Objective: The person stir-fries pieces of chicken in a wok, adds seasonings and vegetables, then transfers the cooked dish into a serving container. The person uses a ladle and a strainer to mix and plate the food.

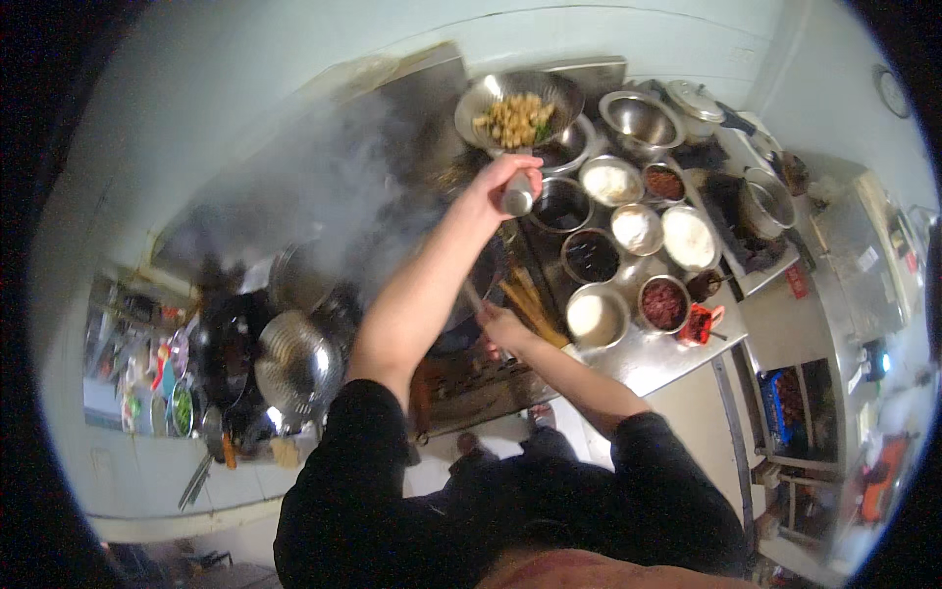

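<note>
My left hand (508,184) grips the metal handle (518,199) of a wide strainer (471,110), extended over the back of the stove. Browned chunks of food (519,118) with a bit of green lie in its bowl. The strainer hangs over or rests on a metal basin (578,147); I cannot tell which. Nearer to me, my right hand (504,327) is closed around the thin handle of a metal utensil (472,294), which points up and left toward the stove. The utensil's far end is hidden by my left forearm and smoke.
Thick smoke (331,169) blurs the stove on the left. Several metal pots stand at right, including dark liquid (591,254), white powder (636,227) and dark red contents (664,303). A perforated strainer (298,361) hangs at left. Wooden sticks (533,302) lie beside my right hand.
</note>
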`<state>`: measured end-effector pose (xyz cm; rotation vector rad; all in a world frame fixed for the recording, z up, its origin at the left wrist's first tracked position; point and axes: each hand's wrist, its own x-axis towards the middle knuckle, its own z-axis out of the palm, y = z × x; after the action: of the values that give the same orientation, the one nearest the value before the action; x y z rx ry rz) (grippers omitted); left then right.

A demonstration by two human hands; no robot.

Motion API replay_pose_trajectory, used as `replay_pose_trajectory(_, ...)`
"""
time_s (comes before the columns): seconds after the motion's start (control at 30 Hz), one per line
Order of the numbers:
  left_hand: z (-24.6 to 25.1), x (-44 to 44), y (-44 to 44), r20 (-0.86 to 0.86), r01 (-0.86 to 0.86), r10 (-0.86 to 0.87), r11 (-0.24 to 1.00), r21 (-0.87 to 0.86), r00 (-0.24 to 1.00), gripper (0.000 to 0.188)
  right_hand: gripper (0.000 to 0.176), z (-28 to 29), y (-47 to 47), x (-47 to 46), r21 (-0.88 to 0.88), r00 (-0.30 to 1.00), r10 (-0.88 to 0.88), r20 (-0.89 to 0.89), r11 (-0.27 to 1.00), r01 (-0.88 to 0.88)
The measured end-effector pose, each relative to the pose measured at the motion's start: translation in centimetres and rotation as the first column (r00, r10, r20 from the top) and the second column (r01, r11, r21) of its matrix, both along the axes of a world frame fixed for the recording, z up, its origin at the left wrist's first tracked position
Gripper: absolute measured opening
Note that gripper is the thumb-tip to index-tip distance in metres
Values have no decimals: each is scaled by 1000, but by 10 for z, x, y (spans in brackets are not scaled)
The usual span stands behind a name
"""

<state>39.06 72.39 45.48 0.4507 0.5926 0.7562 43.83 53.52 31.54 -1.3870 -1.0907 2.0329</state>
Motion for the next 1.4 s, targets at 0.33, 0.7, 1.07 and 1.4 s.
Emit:
replay_pose_trajectory(0.33, 74, -266, -235, -507, -87, 137, 989, 121, 851, 16, 35, -8, -36, -37, 244, 980, -167, 108, 960, 137)
replay_pose_trajectory(0.7, -31, -333, -314, -527, -309, 278, 951, 30, 803, 30, 48, -46, -36, -50, 95, 951, -19, 309, 995, -11)
replay_pose_trajectory(1.07, -75, -313, -307, -628, -350, 386, 918, 187, 676, 32, 53, 15, -64, 20, 768, 930, -244, 275, 638, -59)
replay_pose_trajectory(1.4, -93, -261, -282, -889, -179, 428, 899, 400, 162, 30, 51, 15, -57, 28, 809, 932, -187, 310, 567, -155)
